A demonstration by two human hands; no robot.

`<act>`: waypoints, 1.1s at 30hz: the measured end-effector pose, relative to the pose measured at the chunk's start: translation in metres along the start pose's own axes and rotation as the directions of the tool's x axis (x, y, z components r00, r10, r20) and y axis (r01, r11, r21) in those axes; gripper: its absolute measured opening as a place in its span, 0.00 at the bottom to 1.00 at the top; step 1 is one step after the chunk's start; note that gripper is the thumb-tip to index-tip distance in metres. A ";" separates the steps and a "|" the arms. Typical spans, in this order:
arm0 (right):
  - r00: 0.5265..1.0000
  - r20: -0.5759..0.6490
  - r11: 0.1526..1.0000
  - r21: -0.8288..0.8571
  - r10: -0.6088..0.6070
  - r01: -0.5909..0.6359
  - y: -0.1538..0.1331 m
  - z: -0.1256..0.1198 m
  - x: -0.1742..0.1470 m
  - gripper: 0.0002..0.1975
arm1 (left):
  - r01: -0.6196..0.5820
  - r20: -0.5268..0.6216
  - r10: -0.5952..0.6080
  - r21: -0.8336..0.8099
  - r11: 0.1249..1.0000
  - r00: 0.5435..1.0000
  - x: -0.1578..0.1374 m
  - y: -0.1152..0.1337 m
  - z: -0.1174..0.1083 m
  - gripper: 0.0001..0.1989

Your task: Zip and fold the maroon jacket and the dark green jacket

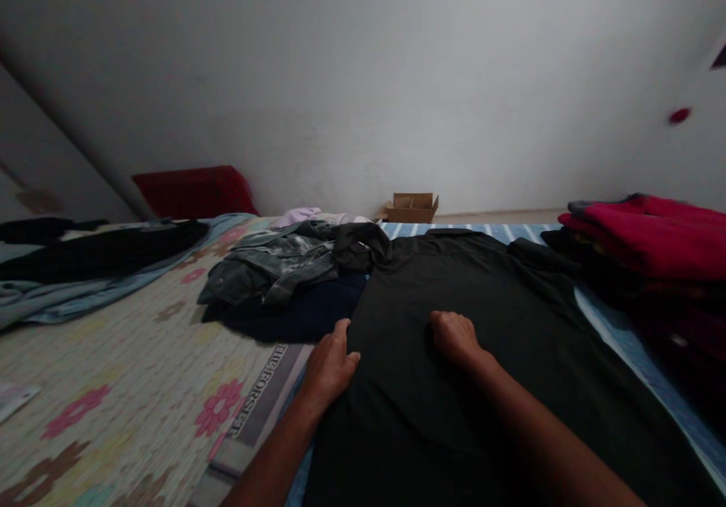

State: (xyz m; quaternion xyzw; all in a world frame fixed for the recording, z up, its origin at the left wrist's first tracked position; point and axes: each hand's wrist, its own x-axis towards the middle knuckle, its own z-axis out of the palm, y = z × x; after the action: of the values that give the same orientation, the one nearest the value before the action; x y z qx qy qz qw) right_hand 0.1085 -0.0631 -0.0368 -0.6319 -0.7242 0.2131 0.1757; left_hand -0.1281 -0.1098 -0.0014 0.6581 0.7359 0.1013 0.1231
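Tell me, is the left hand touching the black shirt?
Touching. The head view shows the left hand lying on the left edge of the black shirt, fingers on the fabric with no gap.

Home bedroom, dim light. Bed (141,371) with floral cover, striped blue sheet (624,340) alongside. Clothes all over it: dark shirt (482,386) spread flat, denim jacket (277,261) crumpled, folded red stack (652,234) at right. Bare white wall (363,76), small cardboard box (413,207) on floor at its foot.
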 end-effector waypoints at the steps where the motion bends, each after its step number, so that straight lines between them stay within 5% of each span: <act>1: 1.000 -0.007 0.999 0.032 0.003 -0.002 0.001 -0.003 -0.001 0.08 | -0.002 -0.016 0.003 0.046 0.999 1.000 -0.003 0.001 0.000 0.30; 8: 0.981 0.135 0.927 0.367 -0.136 0.078 0.005 -0.024 -0.058 0.08 | 0.099 0.049 -0.106 0.130 0.987 0.993 -0.038 -0.001 -0.007 0.21; 12: 0.863 0.388 0.840 0.538 -0.323 0.073 -0.009 -0.027 -0.116 0.10 | 0.135 0.092 -0.137 0.028 0.990 0.986 -0.049 -0.008 -0.004 0.22; 16: 0.828 0.395 0.894 0.369 -0.399 0.254 -0.023 -0.020 -0.150 0.06 | 0.095 0.080 -0.075 -0.291 0.952 0.994 -0.049 -0.014 -0.004 0.24; 20: 0.836 0.308 0.890 0.175 -0.455 0.420 -0.028 0.002 -0.157 0.04 | 0.157 0.213 -0.030 -0.608 0.778 0.977 -0.051 -0.016 -0.013 0.22; 27: 0.789 0.276 0.759 -0.232 -0.549 0.609 -0.038 0.049 -0.156 0.13 | 0.158 0.226 -0.008 -0.655 0.739 0.974 -0.051 -0.023 -0.012 0.31; 30: 0.759 0.266 0.709 -0.272 -0.594 0.650 -0.045 0.044 -0.159 0.04 | 0.131 0.266 0.070 -0.666 0.735 0.961 -0.052 -0.029 -0.012 0.33; 33: 0.758 0.303 0.749 -0.172 -0.578 0.640 -0.045 0.026 -0.162 0.04 | 0.146 0.351 0.152 -0.691 0.708 0.924 -0.054 -0.032 -0.014 0.34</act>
State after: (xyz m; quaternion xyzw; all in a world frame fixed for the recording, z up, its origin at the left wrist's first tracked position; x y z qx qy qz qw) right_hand 0.0793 -0.2312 -0.0324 -0.3476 -0.9281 0.1163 0.0645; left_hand -0.1574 -0.1674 0.0049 0.5683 0.6009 0.2448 0.5060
